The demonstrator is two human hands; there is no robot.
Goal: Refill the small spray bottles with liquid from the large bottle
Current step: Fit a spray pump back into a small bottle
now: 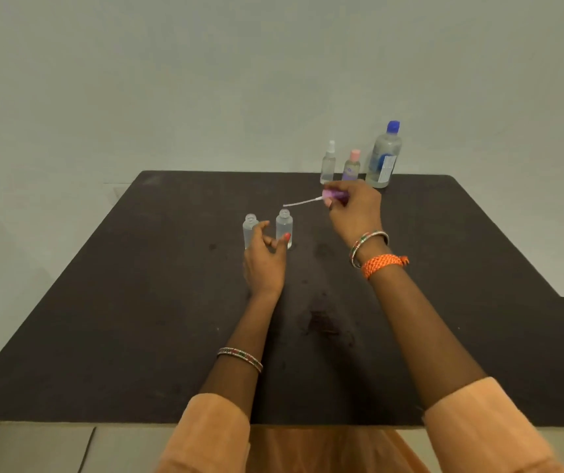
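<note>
The right hand (354, 209) had its fingertips pinched round a purple sprayer top (333, 196), its thin dip tube (302, 201) sticking out left, just above the open neck of the right small bottle (284, 228); the left hand (264, 257) sat loosely curled between the two small bottles, gripping nothing as far as I could tell, though it looked to be touching the left small bottle (249, 228); both stood uncapped mid-table and seemed filled already; so I'd say this was the recapping step; next move wanted the tube threaded down that narrow neck, other hand steadying the bottle, then a twist; the large bottle (384, 155) stood capped at the far right edge of the table (103, 302), beside two more little bottles.
</note>
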